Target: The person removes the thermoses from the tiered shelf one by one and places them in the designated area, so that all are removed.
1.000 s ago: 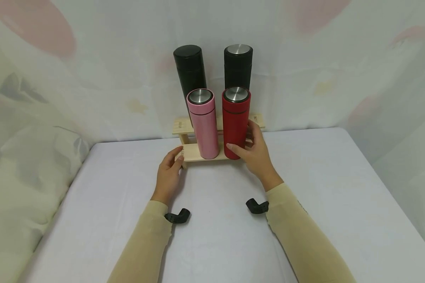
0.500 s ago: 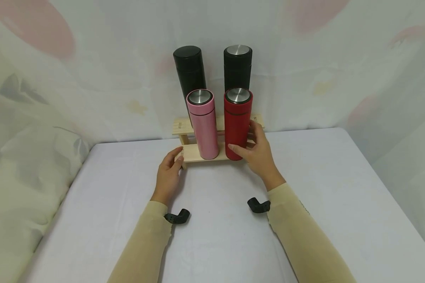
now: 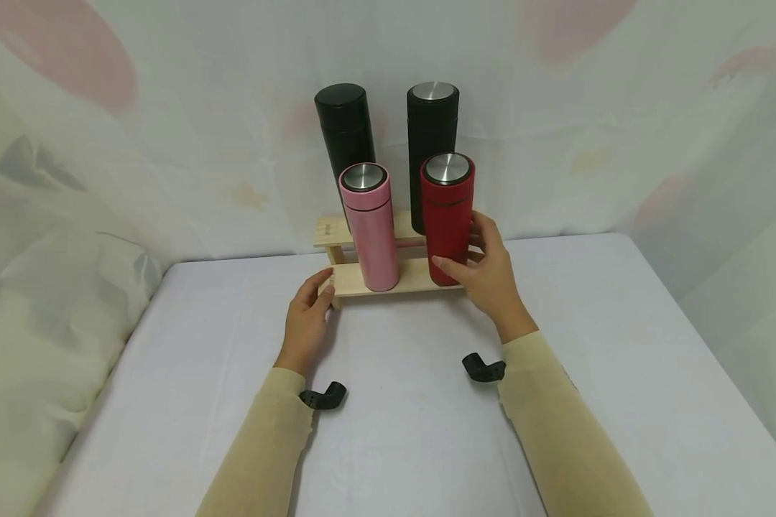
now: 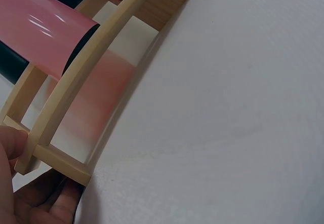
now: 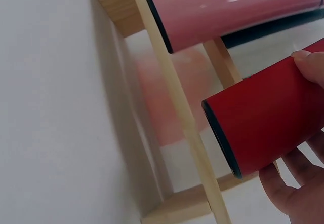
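Note:
My right hand (image 3: 491, 281) grips the red thermos bottle (image 3: 447, 222) low on its body, thumb at the front and fingers round the far side. In the right wrist view, the red bottle's dark base hangs a little apart from the shelf's front board (image 5: 182, 102). My left hand (image 3: 305, 318) holds the left end of the two-tier wooden rack (image 3: 414, 276), with the thumb (image 4: 12, 142) on top and the fingers lower down. A pink thermos bottle (image 3: 373, 237) stands on the lower tier, left of the red one.
On the upper tier stand two black thermos bottles, the left with a black lid (image 3: 345, 129), the right with a silver-topped lid (image 3: 432, 129). The rack is on a white-covered table (image 3: 388, 431) against a patterned cloth backdrop (image 3: 233, 129).
My right hand has moved right with the red bottle and raised it slightly, widening the gap to the pink one. The left hand and the rack stay put.

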`<state>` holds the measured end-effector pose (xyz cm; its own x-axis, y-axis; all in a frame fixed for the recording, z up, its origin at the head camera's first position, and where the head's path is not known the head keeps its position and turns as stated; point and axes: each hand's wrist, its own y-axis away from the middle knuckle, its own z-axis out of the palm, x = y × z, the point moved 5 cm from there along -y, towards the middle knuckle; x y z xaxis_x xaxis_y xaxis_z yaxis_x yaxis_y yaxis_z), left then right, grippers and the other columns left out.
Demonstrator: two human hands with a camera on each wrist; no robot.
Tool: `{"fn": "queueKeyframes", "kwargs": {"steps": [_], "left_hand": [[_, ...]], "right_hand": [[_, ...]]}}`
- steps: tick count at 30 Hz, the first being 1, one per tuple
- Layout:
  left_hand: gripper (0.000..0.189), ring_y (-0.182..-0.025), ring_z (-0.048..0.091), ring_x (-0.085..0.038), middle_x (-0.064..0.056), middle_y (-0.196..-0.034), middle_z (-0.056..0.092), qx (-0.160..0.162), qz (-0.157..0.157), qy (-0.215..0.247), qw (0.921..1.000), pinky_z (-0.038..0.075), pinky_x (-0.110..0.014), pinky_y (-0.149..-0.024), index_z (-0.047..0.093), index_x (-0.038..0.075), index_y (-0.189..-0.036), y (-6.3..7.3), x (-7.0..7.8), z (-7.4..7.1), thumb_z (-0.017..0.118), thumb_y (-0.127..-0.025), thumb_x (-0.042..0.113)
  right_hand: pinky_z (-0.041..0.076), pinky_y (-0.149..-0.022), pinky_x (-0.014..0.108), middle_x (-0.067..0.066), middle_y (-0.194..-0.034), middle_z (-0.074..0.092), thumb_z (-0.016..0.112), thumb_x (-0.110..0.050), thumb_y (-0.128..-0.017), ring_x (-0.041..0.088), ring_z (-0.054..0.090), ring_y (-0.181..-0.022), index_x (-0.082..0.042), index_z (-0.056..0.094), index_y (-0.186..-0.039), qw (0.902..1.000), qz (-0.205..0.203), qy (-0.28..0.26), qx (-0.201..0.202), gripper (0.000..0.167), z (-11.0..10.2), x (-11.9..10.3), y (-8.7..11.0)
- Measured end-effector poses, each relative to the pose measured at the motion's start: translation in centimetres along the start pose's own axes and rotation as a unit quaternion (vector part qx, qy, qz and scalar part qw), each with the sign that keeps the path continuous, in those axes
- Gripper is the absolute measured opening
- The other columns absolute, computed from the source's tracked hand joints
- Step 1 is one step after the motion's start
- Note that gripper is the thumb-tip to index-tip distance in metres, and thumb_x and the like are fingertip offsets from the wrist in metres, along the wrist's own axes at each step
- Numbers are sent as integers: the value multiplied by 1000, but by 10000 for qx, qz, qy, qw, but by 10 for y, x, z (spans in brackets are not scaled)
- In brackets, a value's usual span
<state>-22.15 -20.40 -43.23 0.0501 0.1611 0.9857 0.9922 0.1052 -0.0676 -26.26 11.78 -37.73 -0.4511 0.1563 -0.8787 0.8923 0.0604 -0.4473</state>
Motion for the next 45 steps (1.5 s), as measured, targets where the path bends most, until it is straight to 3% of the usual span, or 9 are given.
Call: {"fn": "queueKeyframes", "kwargs": {"steps": [25, 45], "left_hand": [[44, -154, 39, -21, -10, -167, 45, -4, 13, -40, 10000, 34, -40, -125, 52, 3, -160, 0, -1, 0, 52, -117, 13], [44, -155, 36, -20, -9, -168, 45, 25, 15, -156, 9999, 32, -39, -125, 53, 4, -160, 0, 0, -2, 52, -117, 14]], "right_hand": [[53, -102, 42, 5, -148, 55, 89, -11, -91, 26, 55, -129, -16, 43, -162, 9953, 176, 426, 847, 85, -53, 4, -6], [53, -100, 40, 7, -147, 56, 85, -8, -93, 22, 54, -127, -18, 43, -162, 9871, 500, 507, 1434, 81, -91, 23, -6]]}}
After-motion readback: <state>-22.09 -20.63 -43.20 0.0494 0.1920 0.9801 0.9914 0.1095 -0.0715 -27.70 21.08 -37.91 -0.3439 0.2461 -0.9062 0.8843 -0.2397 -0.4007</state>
